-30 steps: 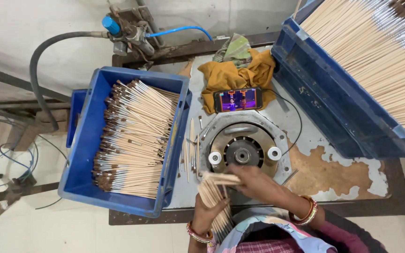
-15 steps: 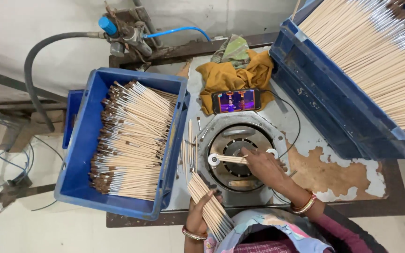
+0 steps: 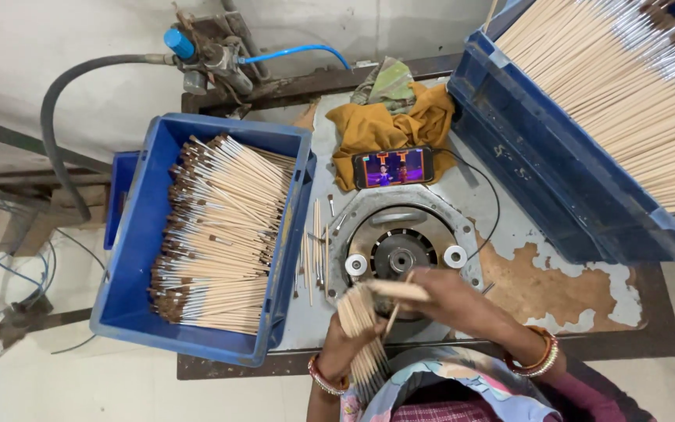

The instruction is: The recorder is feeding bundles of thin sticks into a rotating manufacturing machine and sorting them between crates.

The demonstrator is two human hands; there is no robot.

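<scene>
My right-hand fingers [image 3: 423, 291] pinch one stick [image 3: 391, 319] near its end. My left hand [image 3: 345, 336] is closed round a bundle [image 3: 359, 332] above the tabletop [image 3: 572, 289] edge. Judged light, stiff, snappable: grip mid-length, not tips.

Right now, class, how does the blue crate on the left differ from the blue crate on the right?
The left blue crate lies flat, whole in view; its sticks show dark brown tips. The right blue crate tilts, cut off by the frame, its longer sticks mostly plain. Both are blue plastic, full of pale sticks.
</scene>
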